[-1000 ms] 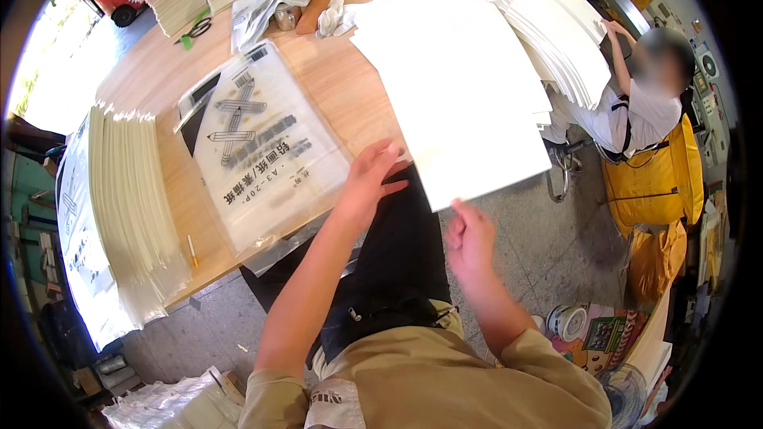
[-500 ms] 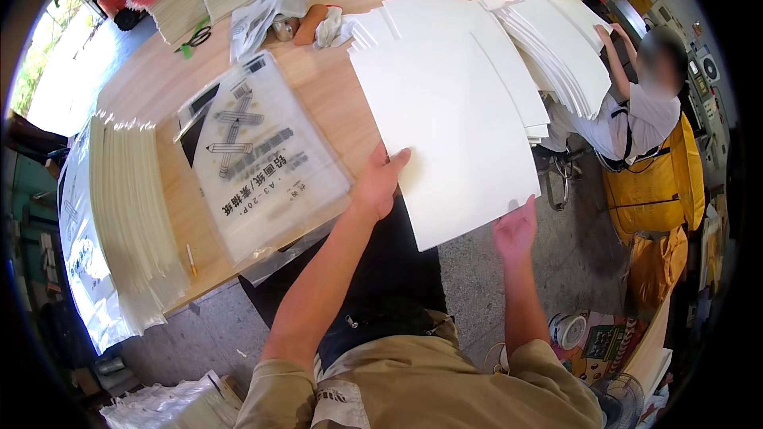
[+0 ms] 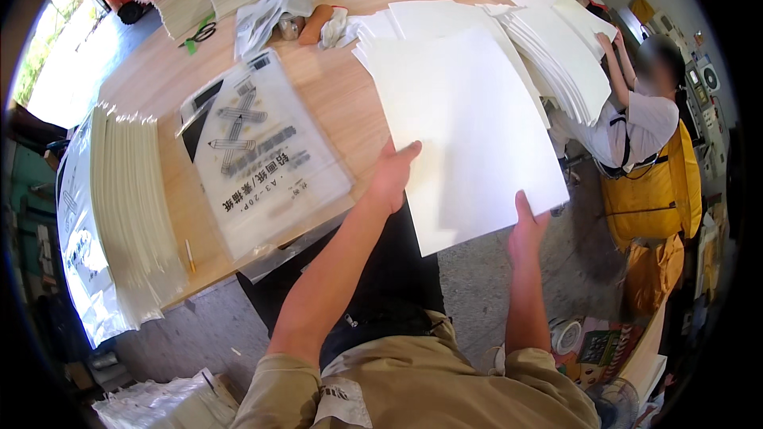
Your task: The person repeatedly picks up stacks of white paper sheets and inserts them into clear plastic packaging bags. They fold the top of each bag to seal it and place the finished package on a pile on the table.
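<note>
Printed bag (image 3: pixel 266 155) left of paper sheets (image 3: pixel 469 123), apparently overhanging table (image 3: pixel 350 107).

White sheet (image 3: pixel 469 135): matt paper, smooth. Table (image 3: pixel 334 103): wood, satin finish. Clear bag (image 3: pixel 262 151): glossy plastic film.

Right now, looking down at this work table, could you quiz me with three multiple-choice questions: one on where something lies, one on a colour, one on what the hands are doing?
1. Where does the clear plastic bag lie, seen from the big white sheets?
A. to their left
B. on top of them
C. on the floor

2. What colour is the apron of the other person by the table's right side?
A. blue
B. yellow
C. black

3. What are the left hand and right hand doing?
A. resting empty on the table
B. holding scissors
C. gripping the near edge of the white sheets

Answers: 1 A, the bag lies on the wooden table left of the sheets. 2 B, the apron is plainly yellow. 3 C, both hands clasp the sheets' near edge.
</note>
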A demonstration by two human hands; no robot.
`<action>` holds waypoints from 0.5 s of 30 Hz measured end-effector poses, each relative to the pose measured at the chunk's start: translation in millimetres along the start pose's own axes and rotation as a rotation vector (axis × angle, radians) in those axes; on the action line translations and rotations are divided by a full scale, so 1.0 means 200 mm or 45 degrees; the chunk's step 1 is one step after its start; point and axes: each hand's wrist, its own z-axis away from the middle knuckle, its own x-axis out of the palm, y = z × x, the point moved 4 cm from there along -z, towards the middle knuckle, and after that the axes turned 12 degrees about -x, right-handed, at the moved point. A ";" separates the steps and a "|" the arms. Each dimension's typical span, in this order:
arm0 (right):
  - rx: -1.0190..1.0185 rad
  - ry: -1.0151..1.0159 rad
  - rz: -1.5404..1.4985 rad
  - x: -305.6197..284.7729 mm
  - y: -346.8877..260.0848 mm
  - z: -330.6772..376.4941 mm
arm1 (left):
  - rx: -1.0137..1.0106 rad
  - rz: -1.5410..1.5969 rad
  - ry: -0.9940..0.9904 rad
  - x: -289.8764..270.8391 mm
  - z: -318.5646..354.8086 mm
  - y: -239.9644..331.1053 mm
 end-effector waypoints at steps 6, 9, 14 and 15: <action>-1.083 -0.710 0.523 0.06 -0.20 0.14 | -0.007 0.135 0.059 0.02 0.31 0.04; -1.218 -0.973 0.578 0.18 -0.27 0.27 | 0.046 0.135 -0.017 -0.03 0.46 0.07; -1.389 -1.343 0.756 0.36 -0.31 0.41 | 0.301 -0.028 -0.020 -0.21 0.56 0.03; -1.419 -1.381 0.757 0.40 -0.35 0.44 | 0.311 -0.036 0.006 -0.24 0.57 0.02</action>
